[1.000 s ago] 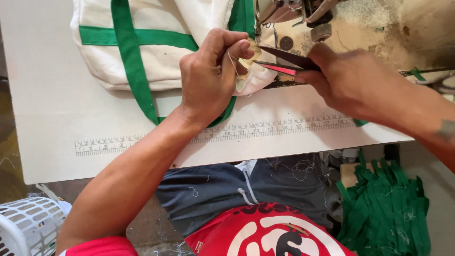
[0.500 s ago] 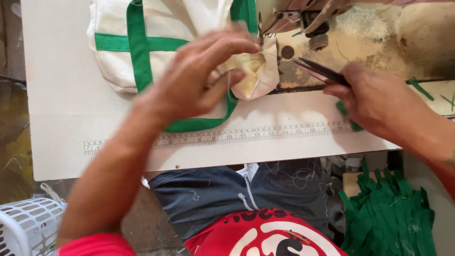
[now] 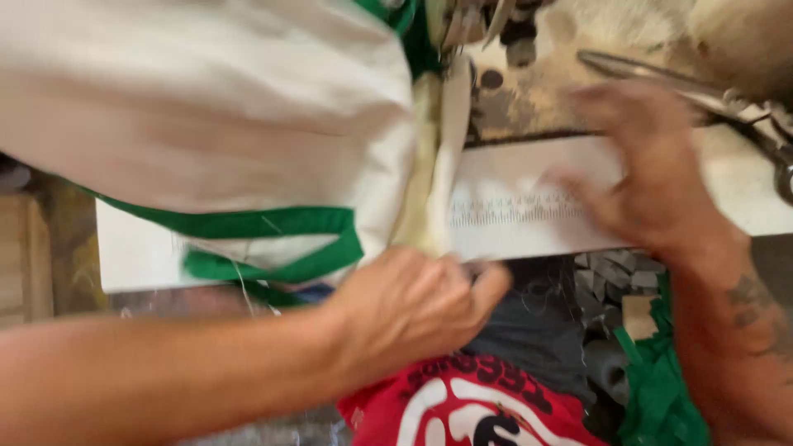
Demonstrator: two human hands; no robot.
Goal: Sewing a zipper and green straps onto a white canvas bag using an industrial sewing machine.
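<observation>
The left hand (image 3: 413, 310) closes on the near edge of the cream bag (image 3: 223, 124) with green trim, which hangs off the table's (image 3: 529, 219) near left side. The right hand (image 3: 652, 173), blurred, lies spread and open on the table, holding nothing. Scissors (image 3: 702, 91) lie just beyond it; a careless sweep could snag them or the loose strap (image 3: 273, 268).

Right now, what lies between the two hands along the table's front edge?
In the head view, between the left hand and right hand lies bare white table with a ruler strip; the cream bag hangs left of it.
</observation>
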